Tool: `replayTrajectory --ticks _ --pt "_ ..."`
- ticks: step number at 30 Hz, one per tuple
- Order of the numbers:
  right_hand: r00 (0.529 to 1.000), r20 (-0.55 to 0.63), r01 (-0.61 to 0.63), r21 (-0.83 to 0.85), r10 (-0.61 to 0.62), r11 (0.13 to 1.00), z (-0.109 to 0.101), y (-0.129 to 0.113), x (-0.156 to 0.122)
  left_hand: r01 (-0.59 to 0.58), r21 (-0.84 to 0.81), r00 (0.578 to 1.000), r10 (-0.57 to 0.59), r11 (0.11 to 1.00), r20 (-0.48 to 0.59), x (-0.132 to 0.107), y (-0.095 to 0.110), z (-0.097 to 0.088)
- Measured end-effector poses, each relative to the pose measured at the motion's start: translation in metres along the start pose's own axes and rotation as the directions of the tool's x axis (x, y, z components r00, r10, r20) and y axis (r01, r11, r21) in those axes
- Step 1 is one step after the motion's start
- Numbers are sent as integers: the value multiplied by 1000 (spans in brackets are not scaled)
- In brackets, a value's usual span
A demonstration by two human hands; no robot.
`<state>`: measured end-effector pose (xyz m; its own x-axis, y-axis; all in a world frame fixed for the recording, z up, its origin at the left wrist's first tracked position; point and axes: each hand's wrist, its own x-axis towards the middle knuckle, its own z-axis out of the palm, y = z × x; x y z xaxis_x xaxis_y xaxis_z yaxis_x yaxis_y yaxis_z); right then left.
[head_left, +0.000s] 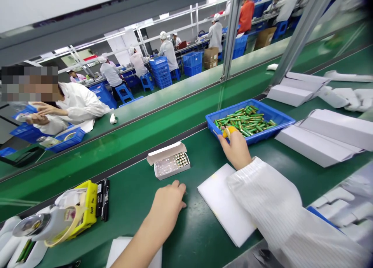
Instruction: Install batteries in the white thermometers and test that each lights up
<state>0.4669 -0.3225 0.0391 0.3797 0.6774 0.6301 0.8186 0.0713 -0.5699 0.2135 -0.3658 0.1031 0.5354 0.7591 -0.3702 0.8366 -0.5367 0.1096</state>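
Note:
My right hand (235,146), with yellow finger cots on it, reaches over the near left edge of a blue tray (275,132). Its bent fingers are among green batteries (247,118); what they grip, if anything, is hidden. To the left, an open white box (171,174) holds a clear plastic insert (166,165). Several batteries stand on end in the right part of that insert, metal ends up. My left hand (171,200) rests low over the green bench just in front of the box, its fingers loosely bent and the thumb apart, with nothing visible in them.
White foam sheets (227,202) lie beneath my right sleeve. White cartons (320,139) are stacked at right. A yellow basket (89,209), black markers (103,200) and a tape roll (71,227) stand at left. Across the bench a co-worker (78,104) sits handling a white item.

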Motion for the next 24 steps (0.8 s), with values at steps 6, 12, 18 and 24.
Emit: replayTrajectory --ticks 6,12,18,24 --pt "1000 29 -7 37 6 999 2 -3 -2 -34 -62 993 27 998 -112 -1 -13 18" --pt "999 25 -33 45 32 998 4 -1 -2 -31 -70 778 -20 997 -628 14 -36 -10" --pt "999 27 -21 42 19 999 4 0 -2 27 116 833 42 993 -551 48 -47 -4" --pt "999 35 -20 43 18 999 4 0 -3 -70 80 884 99 994 -457 59 -54 4"
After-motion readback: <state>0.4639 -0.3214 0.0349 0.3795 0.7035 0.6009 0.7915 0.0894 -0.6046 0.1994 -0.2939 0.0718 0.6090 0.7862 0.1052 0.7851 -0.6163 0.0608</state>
